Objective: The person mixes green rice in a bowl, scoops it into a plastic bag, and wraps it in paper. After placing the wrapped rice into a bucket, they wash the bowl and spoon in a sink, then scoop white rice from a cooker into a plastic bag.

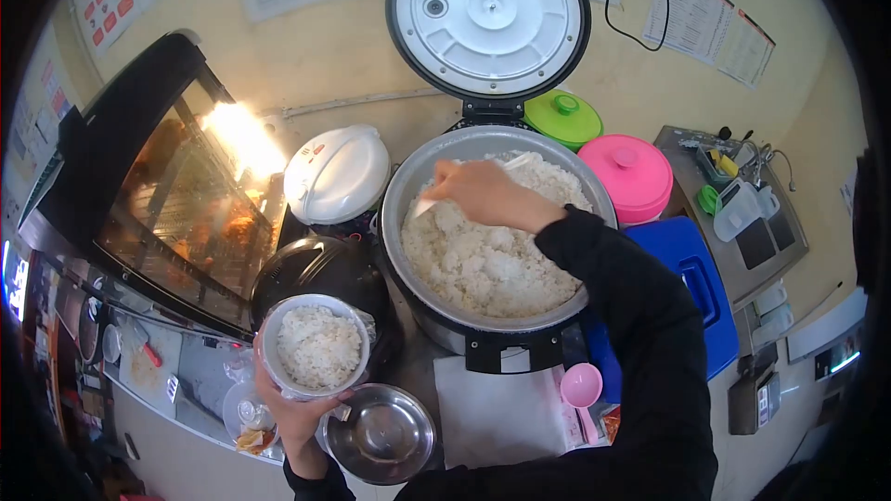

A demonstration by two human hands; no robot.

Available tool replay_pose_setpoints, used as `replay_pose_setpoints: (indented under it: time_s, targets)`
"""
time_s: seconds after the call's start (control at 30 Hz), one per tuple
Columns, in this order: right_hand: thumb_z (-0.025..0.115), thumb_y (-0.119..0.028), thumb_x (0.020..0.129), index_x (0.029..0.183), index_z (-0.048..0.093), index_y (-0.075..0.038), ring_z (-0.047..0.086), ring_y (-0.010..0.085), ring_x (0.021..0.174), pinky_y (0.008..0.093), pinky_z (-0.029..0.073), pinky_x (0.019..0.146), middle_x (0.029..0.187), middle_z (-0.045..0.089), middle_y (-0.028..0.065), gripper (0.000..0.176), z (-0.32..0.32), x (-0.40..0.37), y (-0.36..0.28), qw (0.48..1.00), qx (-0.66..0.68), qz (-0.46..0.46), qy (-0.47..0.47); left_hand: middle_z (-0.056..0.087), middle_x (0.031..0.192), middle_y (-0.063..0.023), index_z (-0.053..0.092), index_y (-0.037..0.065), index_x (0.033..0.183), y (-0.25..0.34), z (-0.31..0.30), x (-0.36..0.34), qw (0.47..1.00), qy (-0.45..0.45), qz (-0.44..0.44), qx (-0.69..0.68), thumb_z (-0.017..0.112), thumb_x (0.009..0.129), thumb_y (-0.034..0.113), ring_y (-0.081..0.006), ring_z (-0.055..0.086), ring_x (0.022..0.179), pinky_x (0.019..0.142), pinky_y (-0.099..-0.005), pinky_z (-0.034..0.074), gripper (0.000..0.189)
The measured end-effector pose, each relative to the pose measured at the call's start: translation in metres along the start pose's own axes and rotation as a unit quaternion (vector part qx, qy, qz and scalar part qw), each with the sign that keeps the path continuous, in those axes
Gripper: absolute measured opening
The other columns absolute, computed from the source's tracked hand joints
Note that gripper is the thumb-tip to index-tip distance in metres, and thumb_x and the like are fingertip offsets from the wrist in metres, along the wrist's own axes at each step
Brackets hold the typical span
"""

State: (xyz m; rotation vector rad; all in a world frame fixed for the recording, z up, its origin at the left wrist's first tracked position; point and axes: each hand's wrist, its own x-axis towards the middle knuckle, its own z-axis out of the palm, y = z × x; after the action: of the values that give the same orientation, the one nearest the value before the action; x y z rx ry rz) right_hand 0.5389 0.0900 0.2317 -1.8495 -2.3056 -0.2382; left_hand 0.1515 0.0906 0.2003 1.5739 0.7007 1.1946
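My left hand (295, 413) is wrapped round a white bowl (271, 373), tilted a little toward me. White rice (318, 347) fills it close to the rim. Over the large rice cooker (396, 260), my right hand (478, 193) is closed on a white rice paddle (423, 207); part of the paddle is hidden by my fingers. Cooked rice (497, 264) lies in the cooker's pot, below that hand. The cooker's round lid (492, 23) stands raised at the back.
A steel bowl (382, 436) sits near my left wrist. By my right sleeve are a pink scoop (582, 385) and a blue lid (710, 301). Pink (627, 176) and green (563, 119) lidded containers stand behind. A lit glass food warmer (176, 213) is at left, beside a white-lidded pot (336, 174).
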Motion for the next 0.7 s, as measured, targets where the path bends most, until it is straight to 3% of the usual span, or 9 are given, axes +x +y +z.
replay_pose_setpoints:
  time_s: [0.17,0.5,0.6,0.7]
  targets:
    - [0.059,-0.004,0.077,0.119,0.063,-0.017,0.064,0.0326,0.076,0.0448,0.051,0.065,0.101,0.057,0.0085,0.043,-0.002,-0.014,-0.029,0.989,0.025,-0.054,-0.136,0.052,0.129,-0.0123,0.039,-0.001,0.138,0.007,0.004,-0.002,1.000,-0.001,0.003,0.023,0.098,0.041,0.031,-0.0238,0.054,0.118,0.103,-0.0376,0.043,0.118]
    - [0.055,0.000,0.079,0.122,0.061,-0.018,0.064,0.0296,0.079,0.0422,0.051,0.063,0.107,0.054,0.0097,0.047,-0.059,-0.119,-0.035,0.962,-0.010,-0.057,-0.268,0.051,0.130,-0.0130,0.037,-0.002,0.139,-0.008,-0.013,-0.015,0.999,0.009,-0.016,0.033,0.098,0.041,0.036,-0.0238,0.053,0.119,0.103,-0.0376,0.042,0.122]
    - [0.057,0.000,0.078,0.121,0.063,-0.018,0.064,0.0297,0.081,0.0424,0.050,0.064,0.103,0.057,0.0088,0.048,-0.076,-0.130,-0.025,0.982,0.000,-0.009,-0.191,0.051,0.130,-0.0134,0.037,-0.003,0.140,-0.009,-0.010,-0.014,0.999,0.008,-0.043,0.027,0.098,0.041,0.036,-0.0238,0.053,0.119,0.102,-0.0370,0.043,0.122]
    - [0.058,0.001,0.076,0.118,0.063,-0.014,0.064,0.0308,0.082,0.0425,0.051,0.066,0.097,0.059,0.0082,0.044,-0.076,-0.122,-0.003,0.995,-0.037,0.074,-0.053,0.051,0.130,-0.0137,0.037,-0.003,0.139,-0.006,-0.002,-0.010,0.999,0.003,-0.046,0.015,0.098,0.042,0.037,-0.0240,0.054,0.118,0.102,-0.0366,0.043,0.122]
